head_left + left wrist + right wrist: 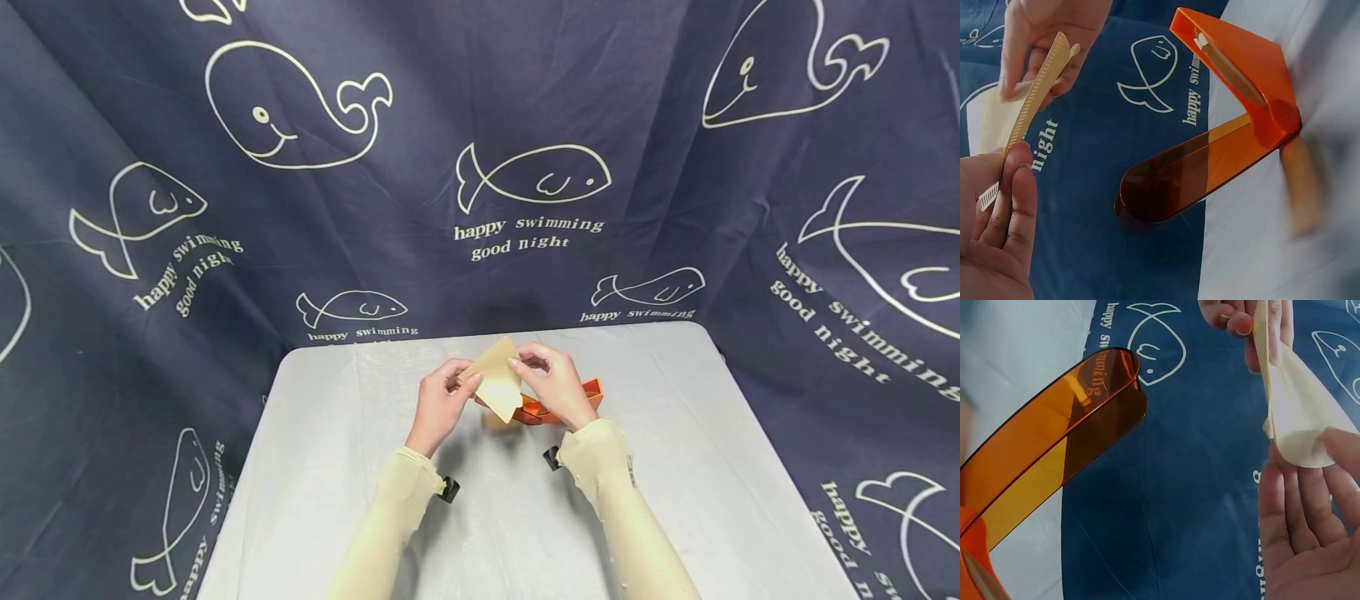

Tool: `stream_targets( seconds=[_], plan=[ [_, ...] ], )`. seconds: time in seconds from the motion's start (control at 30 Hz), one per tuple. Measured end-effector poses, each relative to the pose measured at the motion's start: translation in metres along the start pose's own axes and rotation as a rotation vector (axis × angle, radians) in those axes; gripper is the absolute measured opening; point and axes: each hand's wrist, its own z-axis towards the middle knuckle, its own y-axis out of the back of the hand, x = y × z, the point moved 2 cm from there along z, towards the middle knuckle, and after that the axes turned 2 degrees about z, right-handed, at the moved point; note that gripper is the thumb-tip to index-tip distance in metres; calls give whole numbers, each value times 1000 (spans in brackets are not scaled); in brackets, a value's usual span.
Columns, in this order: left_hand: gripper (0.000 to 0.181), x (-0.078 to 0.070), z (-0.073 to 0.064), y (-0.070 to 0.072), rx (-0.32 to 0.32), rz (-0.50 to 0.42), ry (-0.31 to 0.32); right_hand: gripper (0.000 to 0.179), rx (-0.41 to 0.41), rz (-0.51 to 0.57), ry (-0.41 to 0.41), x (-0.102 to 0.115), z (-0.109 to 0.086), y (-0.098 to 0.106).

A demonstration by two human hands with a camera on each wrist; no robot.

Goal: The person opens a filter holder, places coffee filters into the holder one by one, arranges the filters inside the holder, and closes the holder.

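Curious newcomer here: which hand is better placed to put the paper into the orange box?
Likely the right hand: in the head view it partly covers the orange box, whose opaque end shows beside that wrist. The left hand is farther from this end. Both hold the paper.

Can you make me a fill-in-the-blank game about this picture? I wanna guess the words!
1. The left hand and the ____ hand both hold the cream paper.
2. The open case with the see-through flap is coloured ____.
3. On the dark blue curtain, the words under the middle fish say "happy ____ good night".
4. The big smiling animal drawn at the curtain's upper left is a ____.

Missing words: right; orange; swimming; whale.
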Motion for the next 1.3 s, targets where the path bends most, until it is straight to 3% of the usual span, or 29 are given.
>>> stream_targets(
  seconds=[0.3, 0.53, 0.67, 0.77, 1.03, 1.3],
  plan=[
    [16, 4, -3, -1, 18, -13, 24, 12, -29, 5, 7, 0, 1, -1],
    [22, 12, -9, -11, 42, -205, 141, 13, -101, 46, 2, -1, -2, -2],
    [21, 17, -14, -19, 94, -236, 179, 14, -150, 94, 7, -1, -5, -2],
    [18, 19, -15, -20, 96, -193, 148, 17, -140, 116, -2, -4, -6, -2],
    [10, 12, -11, -9, 83, 51, -40, 37, -86, 180, 36, -4, -3, 8],
    [18, 9, -7, 1, 148, 187, -34, 26, 20, 61, 66, 7, 3, 16]
  ],
)
